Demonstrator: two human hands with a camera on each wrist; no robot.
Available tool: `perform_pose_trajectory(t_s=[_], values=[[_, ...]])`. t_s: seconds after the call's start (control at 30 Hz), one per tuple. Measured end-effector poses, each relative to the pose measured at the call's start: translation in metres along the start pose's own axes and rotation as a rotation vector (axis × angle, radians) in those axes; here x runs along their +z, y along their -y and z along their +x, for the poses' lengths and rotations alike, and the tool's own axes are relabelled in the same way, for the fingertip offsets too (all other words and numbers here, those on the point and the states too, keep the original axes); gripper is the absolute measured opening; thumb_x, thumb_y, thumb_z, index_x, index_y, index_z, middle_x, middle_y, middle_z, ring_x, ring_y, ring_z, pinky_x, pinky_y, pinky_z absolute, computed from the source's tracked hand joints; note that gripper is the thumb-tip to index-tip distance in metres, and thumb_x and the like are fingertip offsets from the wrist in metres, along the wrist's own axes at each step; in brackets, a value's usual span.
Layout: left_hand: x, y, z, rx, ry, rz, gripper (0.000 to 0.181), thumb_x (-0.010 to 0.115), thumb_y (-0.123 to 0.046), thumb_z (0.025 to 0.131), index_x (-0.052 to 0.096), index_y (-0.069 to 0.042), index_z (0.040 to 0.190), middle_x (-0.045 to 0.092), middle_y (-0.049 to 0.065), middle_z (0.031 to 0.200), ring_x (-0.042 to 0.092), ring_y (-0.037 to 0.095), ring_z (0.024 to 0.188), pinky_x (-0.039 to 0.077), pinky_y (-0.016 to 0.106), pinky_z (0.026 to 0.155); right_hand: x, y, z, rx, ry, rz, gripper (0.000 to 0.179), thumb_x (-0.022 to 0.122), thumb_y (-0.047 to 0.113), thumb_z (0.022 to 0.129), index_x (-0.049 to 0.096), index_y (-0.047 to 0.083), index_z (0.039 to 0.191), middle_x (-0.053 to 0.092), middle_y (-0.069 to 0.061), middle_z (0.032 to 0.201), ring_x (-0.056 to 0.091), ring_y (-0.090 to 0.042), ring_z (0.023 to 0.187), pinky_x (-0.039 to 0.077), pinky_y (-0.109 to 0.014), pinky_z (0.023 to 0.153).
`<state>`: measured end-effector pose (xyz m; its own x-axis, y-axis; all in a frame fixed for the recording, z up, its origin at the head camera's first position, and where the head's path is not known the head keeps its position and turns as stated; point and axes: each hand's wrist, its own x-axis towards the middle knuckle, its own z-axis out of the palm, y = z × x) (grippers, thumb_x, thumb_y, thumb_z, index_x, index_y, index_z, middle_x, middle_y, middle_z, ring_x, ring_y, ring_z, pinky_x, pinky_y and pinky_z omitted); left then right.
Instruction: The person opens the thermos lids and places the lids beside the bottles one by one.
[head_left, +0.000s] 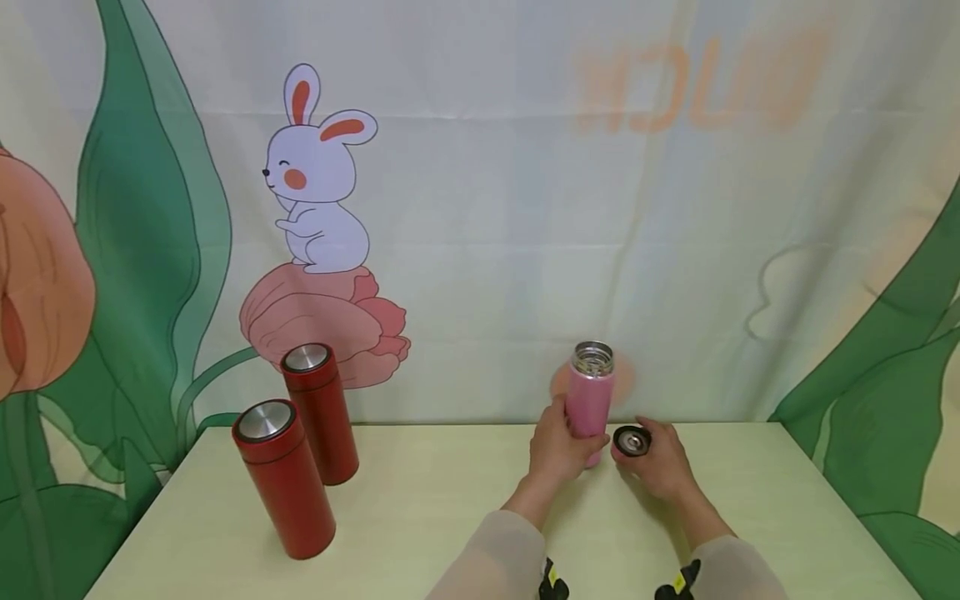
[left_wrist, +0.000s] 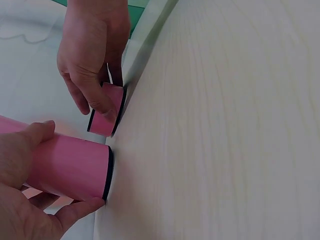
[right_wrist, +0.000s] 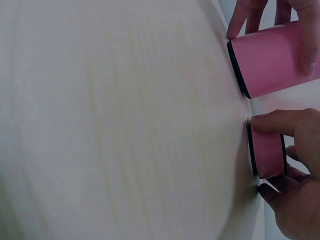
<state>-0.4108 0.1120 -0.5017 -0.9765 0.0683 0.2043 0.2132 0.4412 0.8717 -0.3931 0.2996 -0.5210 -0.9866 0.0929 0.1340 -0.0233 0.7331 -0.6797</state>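
Observation:
A pink thermos bottle (head_left: 590, 404) stands upright near the back of the table, its steel mouth uncovered. My left hand (head_left: 558, 446) grips its body, with the thumb on the near side and fingers around the far side. In the left wrist view the bottle's black base (left_wrist: 108, 174) is at the tabletop. Just to the right, my right hand (head_left: 663, 458) holds the pink lid (head_left: 632, 441) between thumb and fingers. The lid lies with its inner side up, and in the right wrist view its lower rim (right_wrist: 252, 148) appears to touch the table.
Two red thermos bottles with silver-topped lids, a nearer one (head_left: 285, 483) and a farther one (head_left: 322, 417), stand on the left of the pale wooden table (head_left: 420, 500). A printed curtain (head_left: 480, 208) with a rabbit hangs right behind the table's back edge.

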Motion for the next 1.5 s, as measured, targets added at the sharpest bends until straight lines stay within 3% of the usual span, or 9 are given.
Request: perform_pose_trajectory(t_s=[0.3,0.5,0.63,0.8,1.0,1.13,1.37,1.5], values=[[-0.005,-0.006,-0.002,0.005,0.008,0.007,0.066,0.093,-0.026,0.076,0.057,-0.011,0.129,0.071,0.009,0.119,0.069,0.026,0.105,0.055,0.047,0.092,0.004,0.003,-0.001,0.001,-0.009,0.002,0.081,0.082,0.023,0.085,0.042,-0.009,0.148,0.046,-0.036,0.139,0.049,-0.052,0.131,0.038,-0.062,0.114],[-0.008,-0.009,-0.004,-0.011,0.042,0.008,0.084,0.093,-0.03,0.075,0.049,-0.011,0.144,0.065,0.013,0.124,0.066,0.028,0.107,0.054,0.046,0.095,-0.002,0.004,-0.003,0.005,0.004,0.006,0.086,0.084,0.024,0.084,0.039,-0.008,0.15,0.045,-0.036,0.139,0.049,-0.052,0.13,0.039,-0.063,0.113],[-0.018,-0.011,-0.01,-0.022,0.044,0.022,0.093,0.093,-0.035,0.076,0.044,-0.012,0.151,0.059,0.016,0.132,0.064,0.033,0.113,0.053,0.05,0.098,-0.005,0.004,-0.007,0.029,0.027,0.015,0.094,0.087,0.02,0.079,0.035,-0.007,0.153,0.042,-0.037,0.141,0.047,-0.052,0.131,0.037,-0.064,0.114],[-0.036,-0.013,-0.019,-0.009,0.058,0.024,0.091,0.089,-0.041,0.079,0.045,-0.007,0.151,0.056,0.018,0.139,0.062,0.035,0.121,0.052,0.052,0.101,-0.013,0.007,-0.014,0.056,0.052,0.033,0.097,0.087,0.02,0.081,0.03,-0.006,0.156,0.035,-0.038,0.148,0.042,-0.054,0.136,0.036,-0.066,0.115],[-0.06,-0.006,-0.035,0.012,0.094,0.085,0.084,0.085,-0.042,0.082,0.047,-0.005,0.147,0.055,0.015,0.135,0.061,0.036,0.12,0.05,0.052,0.101,-0.019,0.019,-0.025,0.054,0.048,0.056,0.092,0.084,0.022,0.085,0.032,-0.005,0.156,0.032,-0.036,0.151,0.039,-0.053,0.139,0.035,-0.066,0.115],[-0.074,0.001,-0.048,0.001,0.107,0.115,0.085,0.086,-0.042,0.082,0.046,-0.006,0.148,0.054,0.014,0.142,0.059,0.036,0.127,0.049,0.054,0.105,-0.02,0.027,-0.034,0.044,0.011,0.056,0.086,0.082,0.032,0.087,0.039,-0.005,0.151,0.037,-0.033,0.148,0.041,-0.049,0.138,0.036,-0.063,0.115],[-0.106,0.01,-0.073,-0.034,0.132,0.142,0.086,0.087,-0.047,0.08,0.048,-0.009,0.147,0.055,0.012,0.143,0.059,0.036,0.127,0.048,0.055,0.104,-0.015,0.054,-0.06,0.039,-0.005,0.078,0.067,0.081,0.017,0.085,0.049,-0.007,0.14,0.045,-0.029,0.136,0.052,-0.045,0.128,0.043,-0.055,0.106],[-0.126,0.017,-0.089,-0.05,0.143,0.138,0.085,0.087,-0.047,0.08,0.049,-0.01,0.147,0.055,0.013,0.144,0.058,0.037,0.128,0.048,0.056,0.104,-0.005,0.066,-0.071,0.032,0.016,0.097,0.061,0.081,0.017,0.086,0.054,-0.003,0.136,0.051,-0.025,0.132,0.057,-0.04,0.123,0.047,-0.052,0.102]])
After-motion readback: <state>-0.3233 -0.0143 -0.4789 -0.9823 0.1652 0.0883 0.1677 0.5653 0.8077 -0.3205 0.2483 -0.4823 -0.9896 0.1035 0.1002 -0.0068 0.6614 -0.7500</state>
